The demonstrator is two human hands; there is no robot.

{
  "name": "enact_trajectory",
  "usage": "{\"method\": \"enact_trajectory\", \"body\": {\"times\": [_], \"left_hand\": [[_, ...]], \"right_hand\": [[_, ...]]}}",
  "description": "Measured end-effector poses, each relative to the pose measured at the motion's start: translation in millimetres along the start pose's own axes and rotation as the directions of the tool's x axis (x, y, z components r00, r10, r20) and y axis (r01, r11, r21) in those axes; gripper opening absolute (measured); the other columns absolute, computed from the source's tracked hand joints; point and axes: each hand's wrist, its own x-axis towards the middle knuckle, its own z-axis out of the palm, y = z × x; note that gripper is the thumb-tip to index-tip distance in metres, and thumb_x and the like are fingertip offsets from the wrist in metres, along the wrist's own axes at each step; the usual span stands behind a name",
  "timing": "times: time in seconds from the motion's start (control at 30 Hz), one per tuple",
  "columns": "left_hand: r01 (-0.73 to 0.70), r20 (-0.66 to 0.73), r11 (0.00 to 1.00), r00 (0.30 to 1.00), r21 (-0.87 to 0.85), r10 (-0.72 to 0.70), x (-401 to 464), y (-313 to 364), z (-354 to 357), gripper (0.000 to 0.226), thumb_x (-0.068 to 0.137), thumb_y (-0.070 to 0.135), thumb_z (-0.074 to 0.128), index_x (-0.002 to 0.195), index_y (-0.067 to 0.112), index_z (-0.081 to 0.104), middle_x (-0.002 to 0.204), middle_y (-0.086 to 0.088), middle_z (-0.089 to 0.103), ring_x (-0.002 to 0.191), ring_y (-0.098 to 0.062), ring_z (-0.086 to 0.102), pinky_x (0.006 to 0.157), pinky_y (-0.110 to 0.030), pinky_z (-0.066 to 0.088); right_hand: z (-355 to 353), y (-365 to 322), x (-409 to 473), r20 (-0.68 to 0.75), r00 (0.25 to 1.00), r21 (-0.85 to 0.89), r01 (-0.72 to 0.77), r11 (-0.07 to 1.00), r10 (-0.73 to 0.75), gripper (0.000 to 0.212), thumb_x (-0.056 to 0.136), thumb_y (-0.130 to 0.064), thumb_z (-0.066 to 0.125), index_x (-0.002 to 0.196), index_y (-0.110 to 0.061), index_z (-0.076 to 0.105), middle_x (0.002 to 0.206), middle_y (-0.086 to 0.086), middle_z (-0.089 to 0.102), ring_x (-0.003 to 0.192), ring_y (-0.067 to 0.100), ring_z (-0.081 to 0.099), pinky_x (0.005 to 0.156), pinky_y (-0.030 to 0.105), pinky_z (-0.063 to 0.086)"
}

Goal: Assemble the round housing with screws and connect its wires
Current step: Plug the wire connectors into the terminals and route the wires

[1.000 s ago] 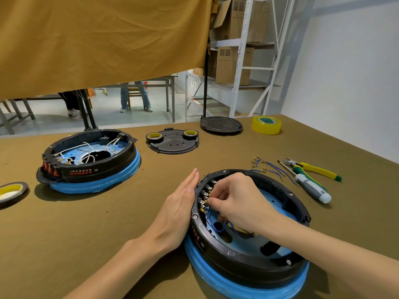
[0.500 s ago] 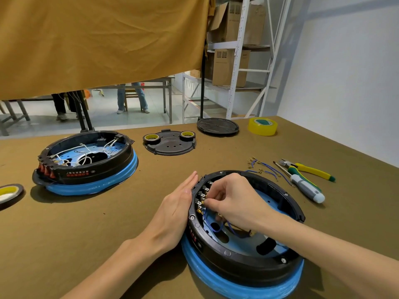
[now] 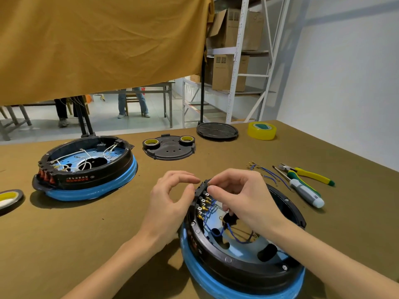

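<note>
The round black housing (image 3: 241, 268) on its blue base sits close in front of me, open side up. Blue wires (image 3: 234, 236) run across its inside to a row of brass terminals (image 3: 203, 205) on the left wall. My right hand (image 3: 239, 197) reaches over the rim and pinches a small connector at the top of that row. Just left of it, my left hand (image 3: 170, 203) has its fingers curled, with thumb and index pinching the rim at the terminal block. What lies between my right fingertips is mostly hidden.
Loose blue wires (image 3: 267, 173), a screwdriver (image 3: 306, 192) and yellow-green pliers (image 3: 311, 174) lie to the right. A second housing (image 3: 86, 180) with white wires stands at left. Behind are a black cover plate (image 3: 170, 148) carrying two tape rolls, a round lid (image 3: 217, 131) and yellow tape (image 3: 261, 130).
My left hand left the housing's side, where it lay flat, and now curls at the rim. My right hand rose from inside to the top terminal.
</note>
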Motion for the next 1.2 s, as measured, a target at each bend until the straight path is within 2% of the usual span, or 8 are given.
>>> {"method": "enact_trajectory", "body": {"times": [0.1, 0.23, 0.33, 0.5, 0.63, 0.73, 1.03, 1.2], "left_hand": [[-0.076, 0.015, 0.997, 0.997, -0.028, 0.077, 1.7, 16.6, -3.4, 0.007, 0.091, 0.027, 0.072, 0.095, 0.03, 0.077, 0.101, 0.017, 0.072, 0.111, -0.009, 0.064, 0.101, -0.038, 0.047], [-0.123, 0.018, 0.991, 0.992, -0.06, 0.124, -0.4, 29.9, -1.9, 0.011, 0.089, 0.016, 0.077, 0.096, 0.025, 0.079, 0.095, 0.012, 0.075, 0.103, -0.017, 0.068, 0.097, -0.048, 0.051], [-0.153, 0.017, 0.987, 0.988, -0.056, 0.154, -0.2, 34.9, -3.0, 0.014, 0.088, 0.016, 0.077, 0.099, 0.026, 0.079, 0.096, 0.013, 0.076, 0.104, -0.016, 0.069, 0.094, -0.037, 0.053], [-0.018, 0.053, 0.985, 0.999, 0.172, 0.009, 8.0, 15.2, -3.9, 0.026, 0.099, 0.022, 0.064, 0.117, 0.038, 0.07, 0.114, 0.028, 0.066, 0.118, 0.004, 0.055, 0.1, -0.024, 0.044], [0.143, 0.194, 0.977, 0.966, 0.157, -0.172, 10.3, -7.5, -3.1, 0.029, 0.105, 0.028, 0.054, 0.132, 0.034, 0.063, 0.126, 0.023, 0.063, 0.117, 0.008, 0.056, 0.103, -0.031, 0.05], [0.152, 0.24, 0.983, 0.955, 0.103, -0.173, 8.3, -13.6, -1.4, 0.029, 0.107, 0.033, 0.048, 0.13, 0.033, 0.066, 0.121, 0.021, 0.067, 0.113, 0.005, 0.061, 0.099, -0.034, 0.055], [0.138, 0.198, 0.987, 0.968, 0.087, -0.153, 6.8, -18.5, 1.6, 0.028, 0.108, 0.03, 0.049, 0.127, 0.033, 0.068, 0.117, 0.024, 0.067, 0.112, 0.007, 0.06, 0.101, -0.032, 0.052], [0.144, 0.192, 0.986, 0.969, 0.086, -0.158, 6.5, -17.8, 1.8, 0.028, 0.108, 0.031, 0.048, 0.126, 0.035, 0.068, 0.117, 0.025, 0.067, 0.111, 0.008, 0.06, 0.1, -0.033, 0.052]], "right_hand": [[-1.5, -0.7, 2.3, 0.036, 0.999, 0.133, -0.018, 0.991, 0.013, 0.005, 0.088, -0.006, 0.078, 0.088, -0.01, 0.079, 0.069, 0.003, 0.073, 0.052, 0.005, 0.058, 0.051, 0.014, 0.044], [-7.2, -0.5, 4.1, 0.114, 0.99, 0.327, -0.116, 0.938, 0.083, 0.01, 0.092, -0.002, 0.071, 0.088, -0.005, 0.08, 0.064, 0.004, 0.065, 0.05, 0.009, 0.046, 0.049, 0.016, 0.038], [-8.9, -1.9, 5.4, 0.152, 0.976, 0.433, -0.21, 0.877, 0.158, 0.015, 0.094, 0.0, 0.065, 0.089, -0.004, 0.08, 0.072, 0.015, 0.065, 0.049, 0.011, 0.046, 0.046, 0.017, 0.035], [-6.1, 4.8, 6.3, 0.134, 0.932, 0.243, -0.359, 0.901, 0.336, 0.013, 0.095, -0.004, 0.067, 0.092, 0.006, 0.076, 0.071, 0.016, 0.069, 0.05, 0.015, 0.056, 0.042, 0.022, 0.043], [-5.0, 9.1, 10.6, 0.215, 0.866, 0.114, -0.482, 0.869, 0.452, 0.014, 0.096, -0.001, 0.067, 0.09, 0.008, 0.075, 0.07, 0.015, 0.071, 0.051, 0.015, 0.06, 0.047, 0.022, 0.05], [-4.7, 12.2, 15.6, 0.224, 0.832, 0.071, -0.533, 0.843, 0.507, 0.014, 0.095, 0.0, 0.067, 0.091, 0.01, 0.074, 0.07, 0.015, 0.071, 0.049, 0.014, 0.059, 0.046, 0.021, 0.049], [-6.0, 16.4, 20.4, 0.196, 0.791, 0.133, -0.608, 0.783, 0.58, 0.014, 0.094, -0.002, 0.07, 0.099, 0.011, 0.072, 0.075, 0.017, 0.073, 0.049, 0.012, 0.061, 0.048, 0.02, 0.053], [-4.3, 18.9, 19.6, 0.175, 0.823, 0.119, -0.563, 0.818, 0.541, 0.01, 0.095, -0.002, 0.069, 0.094, 0.008, 0.072, 0.074, 0.018, 0.072, 0.05, 0.014, 0.061, 0.049, 0.022, 0.053]]}}
